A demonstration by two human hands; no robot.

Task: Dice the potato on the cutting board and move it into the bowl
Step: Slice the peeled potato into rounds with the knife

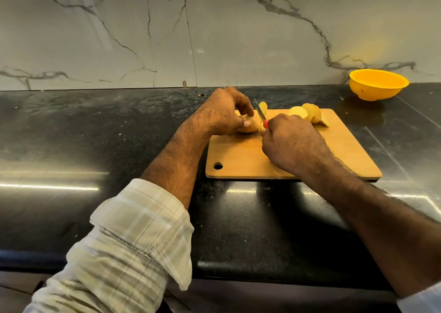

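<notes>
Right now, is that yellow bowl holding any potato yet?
Cannot tell: the yellow bowl stands upright on the counter, but its near wall hides the bottom. Cut potato pieces lie on the cutting board.

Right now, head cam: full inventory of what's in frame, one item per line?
cutting board: 1, light wood with a hole at its near left corner, on the counter at centre
potato piece: 1, tan skin, far left of the board, under the left hand
slice: 1, pale yellow, standing just right of the blade
cut pieces: small cluster, pale yellow and tan, far right of the board
knife: 1, steel blade, red handle, at the potato piece
bowl: 1, yellow, far right on the counter by the wall
counter: 1, black, glossy
wall: white marble with grey veins
left hand: holds the potato piece; plaid sleeve
right hand: grips the knife
</notes>
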